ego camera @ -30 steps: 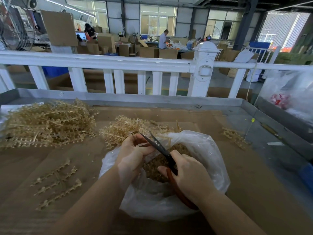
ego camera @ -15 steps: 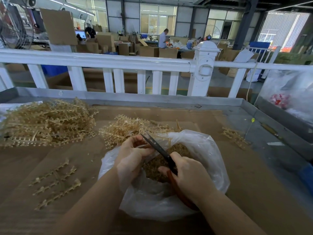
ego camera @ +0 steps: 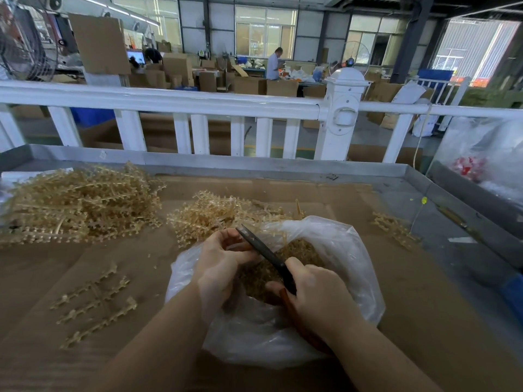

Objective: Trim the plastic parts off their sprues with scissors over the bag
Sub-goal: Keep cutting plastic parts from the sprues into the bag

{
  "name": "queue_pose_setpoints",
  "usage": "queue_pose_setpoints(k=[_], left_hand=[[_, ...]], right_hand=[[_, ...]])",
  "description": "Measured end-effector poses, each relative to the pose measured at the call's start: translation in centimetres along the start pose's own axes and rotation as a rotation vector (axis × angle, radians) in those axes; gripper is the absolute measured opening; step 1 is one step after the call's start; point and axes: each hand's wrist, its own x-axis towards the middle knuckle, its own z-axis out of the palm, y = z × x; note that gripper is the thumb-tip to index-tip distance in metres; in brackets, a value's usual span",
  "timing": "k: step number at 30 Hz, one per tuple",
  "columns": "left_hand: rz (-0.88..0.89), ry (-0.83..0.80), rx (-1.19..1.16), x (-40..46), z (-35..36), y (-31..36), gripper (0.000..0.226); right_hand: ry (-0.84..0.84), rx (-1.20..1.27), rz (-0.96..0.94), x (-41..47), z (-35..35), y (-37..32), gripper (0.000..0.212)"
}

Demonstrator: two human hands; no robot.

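Busy workshop behind the white railing (ego camera: pixel 169 101), cardboard-covered tabletop (ego camera: pixel 410 292) up front. Over the bag (ego camera: pixel 339 250) of cut parts, the left hand (ego camera: pixel 223 264) pinches a sprue, hardly shifted from a second ago. The right hand (ego camera: pixel 319 295) grips the scissors (ego camera: pixel 266 254); blades have drawn nearly closed, so another snip looks done. Untrimmed sprues (ego camera: pixel 82 205) wait left.

We face a white railing (ego camera: pixel 169 101) with a capped post (ego camera: pixel 343 108) on the right. Beyond it, far off, stacked cardboard boxes (ego camera: pixel 249 84) fill a workshop floor under tall daylit windows (ego camera: pixel 266 32); a fan (ego camera: pixel 22 43) stands far left.
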Motion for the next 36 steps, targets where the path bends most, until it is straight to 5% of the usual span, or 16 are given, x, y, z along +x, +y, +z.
queue_pose_setpoints(k=[36], left_hand=[[-0.013, -0.232, -0.418, 0.3, 0.3, -0.7, 0.041]], right_hand=[[0.09, -0.035, 0.008, 0.2, 0.1, 0.2, 0.04]])
